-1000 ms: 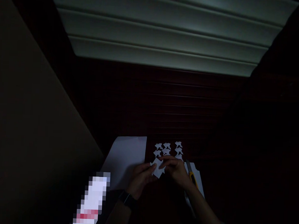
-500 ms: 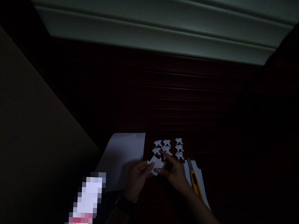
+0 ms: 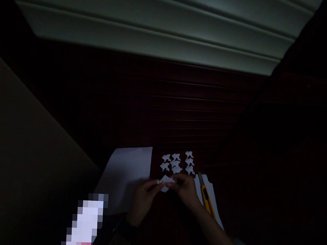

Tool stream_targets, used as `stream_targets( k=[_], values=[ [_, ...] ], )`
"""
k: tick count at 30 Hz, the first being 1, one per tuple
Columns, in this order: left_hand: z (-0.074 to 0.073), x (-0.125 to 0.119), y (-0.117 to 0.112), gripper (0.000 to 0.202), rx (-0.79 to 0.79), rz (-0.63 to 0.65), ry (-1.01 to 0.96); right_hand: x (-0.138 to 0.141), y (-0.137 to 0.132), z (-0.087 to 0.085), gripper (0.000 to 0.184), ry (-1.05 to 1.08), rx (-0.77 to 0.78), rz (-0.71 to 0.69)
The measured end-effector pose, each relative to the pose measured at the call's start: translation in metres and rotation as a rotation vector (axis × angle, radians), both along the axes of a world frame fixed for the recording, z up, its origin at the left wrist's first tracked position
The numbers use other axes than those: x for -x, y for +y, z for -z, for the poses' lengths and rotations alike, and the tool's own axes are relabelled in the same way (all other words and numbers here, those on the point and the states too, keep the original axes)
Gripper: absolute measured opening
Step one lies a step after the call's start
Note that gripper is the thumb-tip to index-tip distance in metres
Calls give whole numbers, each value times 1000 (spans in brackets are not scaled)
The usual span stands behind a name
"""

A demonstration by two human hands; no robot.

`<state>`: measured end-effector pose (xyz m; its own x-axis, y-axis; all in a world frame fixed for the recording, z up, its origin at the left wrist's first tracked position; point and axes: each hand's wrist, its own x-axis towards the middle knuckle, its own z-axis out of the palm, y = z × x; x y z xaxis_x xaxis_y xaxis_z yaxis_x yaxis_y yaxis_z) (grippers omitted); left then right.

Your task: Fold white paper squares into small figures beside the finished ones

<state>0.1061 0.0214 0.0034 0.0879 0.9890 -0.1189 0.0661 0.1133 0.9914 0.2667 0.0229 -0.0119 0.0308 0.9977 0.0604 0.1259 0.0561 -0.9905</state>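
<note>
Both my hands meet over a dark wooden table and pinch one small folded piece of white paper (image 3: 165,182). My left hand (image 3: 143,199), with a dark watch on its wrist, grips the paper's left side. My right hand (image 3: 186,190) holds its right side with thumb and fingertips closed. Just beyond the hands, several small folded white paper shapes (image 3: 177,162) lie in rows on the table.
A white paper sheet (image 3: 126,171) lies left of the hands. A yellow utility knife (image 3: 205,198) rests on another strip of white paper (image 3: 213,200) to the right. A pixelated white object (image 3: 85,222) sits at lower left. Pale slatted boards (image 3: 156,32) run behind the table; the scene is dim.
My right index finger, stretched out half a second ago, has curled back onto the paper. The piece looks smaller and flatter between my fingers. The view shifted slightly left.
</note>
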Motion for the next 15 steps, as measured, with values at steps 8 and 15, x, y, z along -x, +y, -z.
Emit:
stream_targets(
  k=[8, 15],
  values=[
    [4, -2, -3, 20, -60, -45, 103, 2, -4, 4, 20, 21, 19, 42],
    [5, -7, -8, 18, -155, -129, 258, 5, -6, 0, 19, -134, -9, 43]
  ],
)
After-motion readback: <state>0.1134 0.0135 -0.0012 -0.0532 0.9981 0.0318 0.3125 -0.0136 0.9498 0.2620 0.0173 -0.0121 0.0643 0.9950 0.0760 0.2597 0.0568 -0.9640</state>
